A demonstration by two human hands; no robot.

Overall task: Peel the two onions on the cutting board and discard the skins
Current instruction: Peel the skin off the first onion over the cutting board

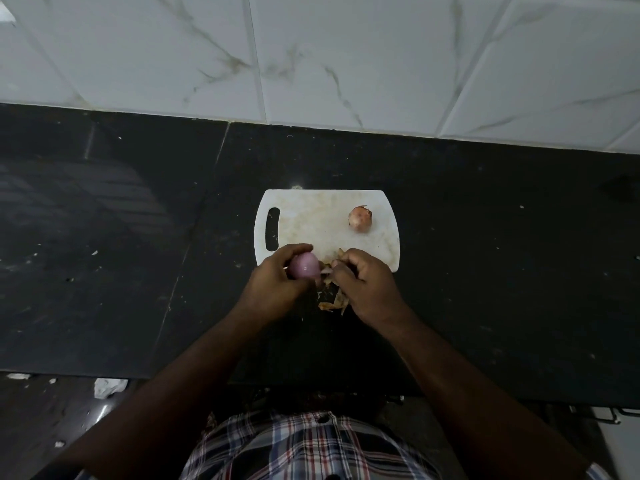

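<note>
A white cutting board [311,216] lies on the black counter. My left hand [273,289] grips a pale purple, mostly bare onion [304,265] over the board's near edge. My right hand [363,282] pinches a strip of skin [326,270] at that onion's right side. Loose brown skins [334,301] lie between my hands, partly on the counter just below the board. A second onion [360,219] in its brown skin sits alone on the board's far right part.
The black counter [485,271] runs left and right, with small white specks on it. A marbled white tile wall [311,57] rises behind. The counter's front edge is close to my body; crumpled white paper [109,386] lies on the floor at lower left.
</note>
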